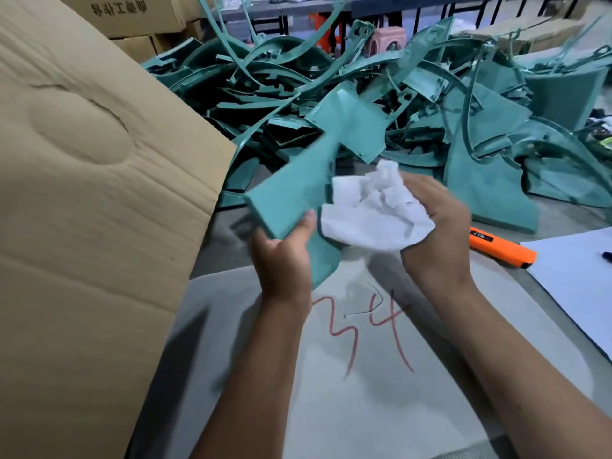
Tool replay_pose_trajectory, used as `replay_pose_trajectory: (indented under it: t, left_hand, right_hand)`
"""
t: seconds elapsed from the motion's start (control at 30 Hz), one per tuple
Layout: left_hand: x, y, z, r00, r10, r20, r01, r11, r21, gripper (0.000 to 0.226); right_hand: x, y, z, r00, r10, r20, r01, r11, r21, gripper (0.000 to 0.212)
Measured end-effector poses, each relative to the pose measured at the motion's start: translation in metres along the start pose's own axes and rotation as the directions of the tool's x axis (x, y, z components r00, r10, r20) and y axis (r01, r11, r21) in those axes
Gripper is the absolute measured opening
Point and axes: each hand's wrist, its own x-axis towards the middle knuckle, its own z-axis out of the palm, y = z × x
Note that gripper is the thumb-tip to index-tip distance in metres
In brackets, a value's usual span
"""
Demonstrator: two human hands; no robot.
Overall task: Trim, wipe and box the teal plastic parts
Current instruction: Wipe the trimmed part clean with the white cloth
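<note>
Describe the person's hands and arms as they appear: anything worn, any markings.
Both hands, left hand and right hand, are bare: no gloves, and no rings or watch visible. Both forearms are bare as far as the frame's bottom edge, so no sleeves show. No markings are visible.

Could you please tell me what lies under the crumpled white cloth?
Under the crumpled white cloth lies the flat teal plastic part, gripped by the left hand; the right hand holds the cloth. The part's surface beneath it is covered.
</note>
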Motion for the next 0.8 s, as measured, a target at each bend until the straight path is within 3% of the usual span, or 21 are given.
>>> replay_pose_trajectory:
  t: [0.07,0.13,0.2,0.23,0.3,0.33,0.37,0.5,0.67,0.73,0.8]
  left_hand:
    - [0.007,0.001,0.001,0.993,-0.09,-0.073,0.077,0.983,-0.168,0.026]
    - [0.008,0.002,0.003,0.99,-0.128,-0.063,0.11,0.966,-0.233,0.027]
    - [0.005,-0.001,0.007,0.994,-0.111,-0.022,0.103,0.968,-0.227,0.026]
    - [0.003,-0.002,0.008,0.995,-0.097,-0.011,0.092,0.972,-0.216,0.024]
    - [0.0,-0.002,0.008,0.997,-0.081,-0.002,0.079,0.975,-0.208,0.022]
    - [-0.001,-0.002,0.007,0.998,-0.068,0.016,0.07,0.976,-0.205,0.022]
    - [-0.003,-0.001,0.008,0.998,-0.051,0.047,0.059,0.978,-0.198,0.023]
    - [-0.009,0.0,0.01,0.997,0.026,0.079,-0.014,0.987,-0.157,0.027]
    - [-0.014,0.0,0.014,0.995,0.099,0.006,-0.096,0.978,-0.185,0.028]
    - [-0.01,0.001,0.016,0.995,0.076,-0.059,-0.088,0.968,-0.237,0.025]
    - [-0.004,0.001,0.015,0.993,0.055,-0.104,-0.082,0.958,-0.274,0.026]
  right_hand:
    - [-0.001,0.005,-0.003,0.98,0.181,-0.086,-0.163,0.971,0.176,0.02]
    - [-0.001,0.003,-0.002,0.938,0.34,0.076,-0.343,0.864,0.369,0.031]
    - [-0.007,-0.011,0.012,0.848,0.384,0.365,-0.528,0.667,0.526,0.025]
    - [-0.009,-0.017,0.02,0.81,0.401,0.429,-0.587,0.551,0.594,0.024]
    - [-0.013,-0.026,0.03,0.729,0.486,0.482,-0.661,0.318,0.679,0.032]
    - [-0.014,-0.026,0.031,0.691,0.528,0.494,-0.678,0.238,0.695,0.047]
    - [-0.015,-0.026,0.03,0.677,0.556,0.482,-0.68,0.222,0.699,0.056]
    - [-0.013,-0.028,0.024,0.747,0.561,0.356,-0.64,0.464,0.612,0.04]
    - [-0.019,-0.032,0.028,0.757,0.515,0.403,-0.637,0.443,0.631,0.033]
    - [-0.03,-0.036,0.033,0.753,0.526,0.396,-0.657,0.568,0.495,0.032]
    - [-0.037,-0.036,0.034,0.814,0.447,0.37,-0.571,0.731,0.373,0.036]
